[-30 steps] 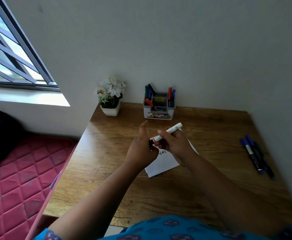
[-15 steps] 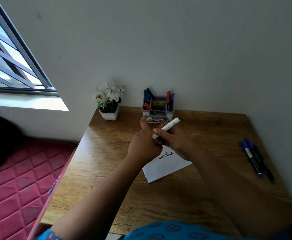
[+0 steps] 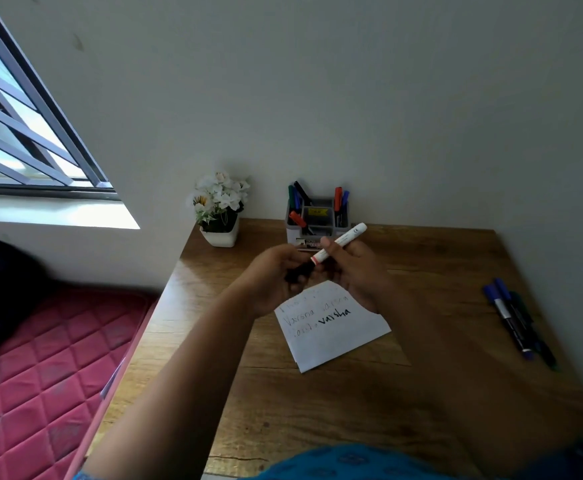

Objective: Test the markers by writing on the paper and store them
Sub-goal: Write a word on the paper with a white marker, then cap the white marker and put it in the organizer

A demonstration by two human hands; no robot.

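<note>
My right hand (image 3: 355,271) grips a white marker (image 3: 343,241) by its barrel, tilted up toward the back right, above the wooden desk. My left hand (image 3: 276,275) holds the marker's black cap (image 3: 300,271) at the marker's lower end. Below both hands lies a white sheet of paper (image 3: 331,334) with several handwritten words on it, one in bold black. A grey organiser (image 3: 317,221) with several coloured markers stands at the back by the wall. Three more markers (image 3: 516,320) lie at the desk's right side.
A white pot of white flowers (image 3: 220,211) stands at the desk's (image 3: 317,410) back left corner. A red quilted mattress (image 3: 40,368) lies left of the desk under a barred window (image 3: 23,126). The wall runs close along the desk's right edge.
Both hands have lifted away from the paper toward the organiser, uncovering the writing. The black cap now sits at the marker's lower end in my left hand.
</note>
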